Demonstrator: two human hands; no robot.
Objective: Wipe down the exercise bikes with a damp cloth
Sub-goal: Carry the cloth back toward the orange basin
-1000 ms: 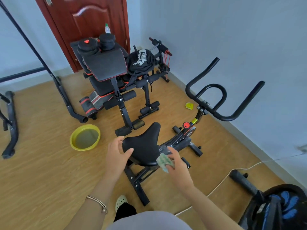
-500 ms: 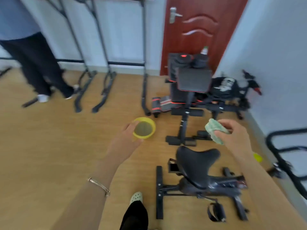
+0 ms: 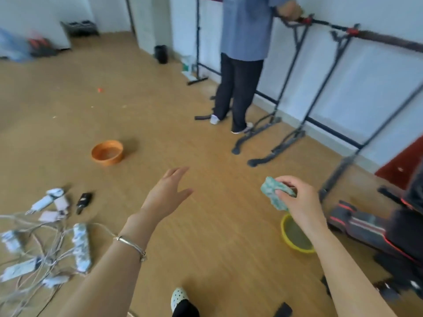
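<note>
2 hands out front | cables (image 3: 45, 248) at the floor's (image 3: 206, 248) left edge, we risk tripping if we step that way | our left hand (image 3: 167, 193) spread, empty | cloth (image 3: 274, 195) pinched in our right hand (image 3: 299, 202), over the yellow basin (image 3: 294, 236)

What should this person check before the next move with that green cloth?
1. Crumpled green cloth gripped by right hand: ok.
2. Left hand free, fingers straight: ok.
3. Round yellow plastic basin on floor below right hand: ok.
4. Water in basin: cannot tell.
5. Tangled white cables and power strips apart from basin: ok.
6. Person in blue shirt apart from both hands: ok.
</note>
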